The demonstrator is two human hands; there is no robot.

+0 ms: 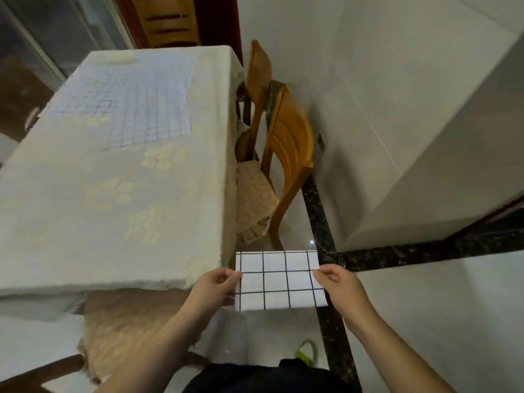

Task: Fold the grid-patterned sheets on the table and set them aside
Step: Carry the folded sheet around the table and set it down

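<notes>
Both hands, left (216, 282) and right (337, 282), pinch a folded sheet (279, 280) beside the table (113, 208).

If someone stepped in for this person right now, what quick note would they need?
Left hand and right hand each pinch a side of the folded grid sheet, held in the air off the table's corner.
A second grid sheet lies spread flat on the far part of the table.
Done: one sheet folded small.
Left: set it aside, then fold the spread one.
</notes>
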